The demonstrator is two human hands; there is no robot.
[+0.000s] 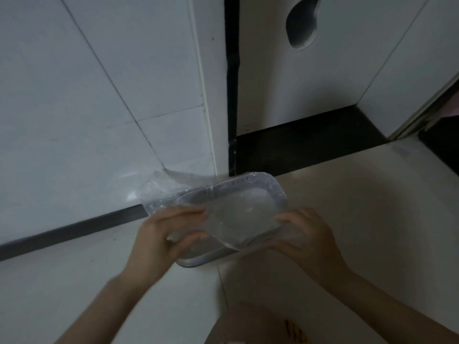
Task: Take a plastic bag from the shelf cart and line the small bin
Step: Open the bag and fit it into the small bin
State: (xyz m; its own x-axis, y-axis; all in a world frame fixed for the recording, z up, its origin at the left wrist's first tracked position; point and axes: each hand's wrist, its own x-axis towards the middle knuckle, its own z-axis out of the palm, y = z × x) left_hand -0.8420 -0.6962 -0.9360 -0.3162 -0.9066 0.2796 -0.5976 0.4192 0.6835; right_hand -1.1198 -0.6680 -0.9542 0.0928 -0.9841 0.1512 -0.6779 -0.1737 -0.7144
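Small bin (278, 192), on floor, long axis left-right between your hands. Plastic bag (238, 219) over its mouth: left hand (159, 234) and right hand (310, 234) fingers each pinch the near edge (far-left corner hangs loose), equally near.

The pale tiled floor (360, 219) carries one thing — the small bin (250, 184), near the wall's foot.

This looks like a room in a home, most likely a bathroom or utility corner. The wall (82, 100) is faced with large white tiles with thin grout lines, ending in a dark skirting strip (74, 225) at the pale tiled floor (360, 199). A white cabinet door (305, 78) with a cut-out finger pull (no handle fitted) stands over a black threshold (310, 142), dimly lit.
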